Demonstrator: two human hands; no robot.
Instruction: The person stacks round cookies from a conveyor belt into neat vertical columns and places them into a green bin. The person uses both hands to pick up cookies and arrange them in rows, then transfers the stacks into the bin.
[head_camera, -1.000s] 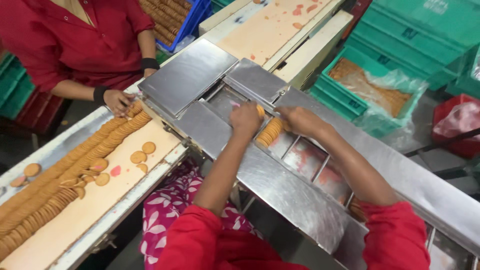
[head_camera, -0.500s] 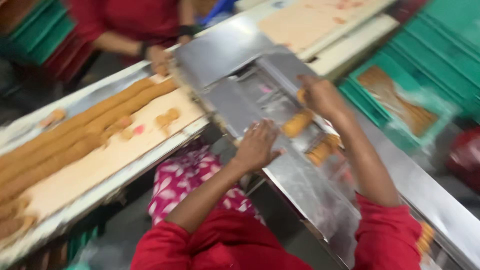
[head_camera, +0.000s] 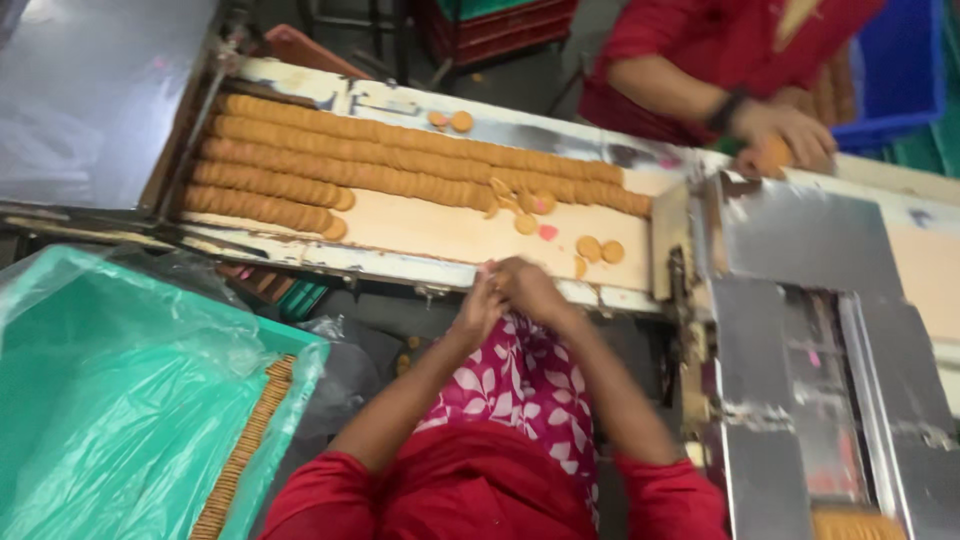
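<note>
The rows of round biscuits lie stacked on edge along the pale conveyor tray, filling most of its length. A few loose biscuits lie flat at the end of the rows nearest the steel chute, with two more on the tray's far rim. The left hand and right hand are pressed together at the near edge of the tray, fingers curled; whether they hold a biscuit cannot be told. Judging from this, most biscuits are lined up, and the loose ones by the chute are left to gather. Across the tray, another person's hand rests by a small stack of biscuits. On the near side, away from the chute, a green crate with a plastic liner holds one row of biscuits.
</note>
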